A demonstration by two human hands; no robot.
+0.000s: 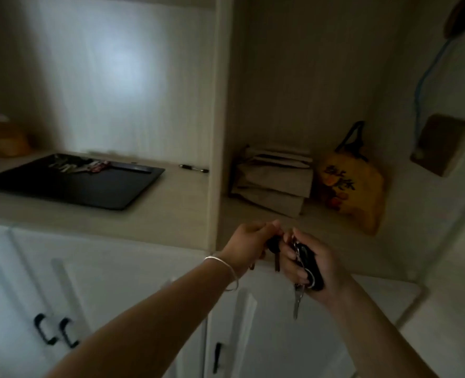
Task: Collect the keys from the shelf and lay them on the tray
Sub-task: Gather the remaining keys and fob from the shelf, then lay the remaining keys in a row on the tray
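L hand (249,242) fingers pinch a dark-headed key (275,251); R hand (314,264) fingers clench a black fob bunch (309,268), silver key dangling. Both at shelf (335,236) front edge, w/ more keys (76,165) already on black tray (95,190) at left. Risk: loose pinch, key drops. Divider panel (216,132) stands btwn hands & tray; paper bags (273,181), yellow bag (354,186), pen (193,168) nearby.

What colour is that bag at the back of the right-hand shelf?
Yellow, with a dark handle and a printed pattern on its front; the bag shows in the head camera view.
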